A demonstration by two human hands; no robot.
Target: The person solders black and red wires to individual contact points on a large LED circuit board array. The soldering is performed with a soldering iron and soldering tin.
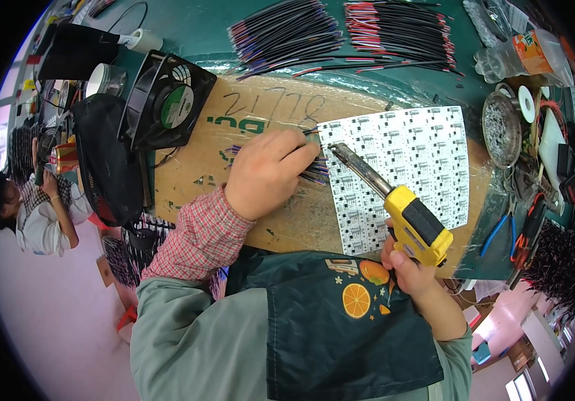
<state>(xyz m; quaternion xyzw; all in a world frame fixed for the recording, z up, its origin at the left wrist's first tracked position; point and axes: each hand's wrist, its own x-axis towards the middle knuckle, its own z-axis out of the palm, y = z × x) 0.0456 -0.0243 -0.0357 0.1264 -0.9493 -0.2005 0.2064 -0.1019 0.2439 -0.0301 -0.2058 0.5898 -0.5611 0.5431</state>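
A white sheet of small circuit boards (pixel 421 160) lies on the brown cardboard. At its upper left edge my left hand (pixel 267 170) is closed in a pinch on a thin wire (pixel 311 131), whose end reaches the sheet. Several purple and dark wires (pixel 315 175) lie under and beside that hand, partly hidden by it. Gripped in my right hand (pixel 408 271) is a yellow and black soldering gun (pixel 418 224). Its metal tip slants up and left over the sheet, close to my left fingertips; whether it touches the board I cannot tell.
A black fan (pixel 170 100) stands left of the cardboard (pixel 200 180). Bundles of purple-black wires (pixel 287 33) and red-black wires (pixel 401 33) lie at the back. A plastic bottle (pixel 525 59), a round metal dish (pixel 501 130) and blue-handled pliers (pixel 499 230) are on the right. Another person (pixel 40 214) sits far left.
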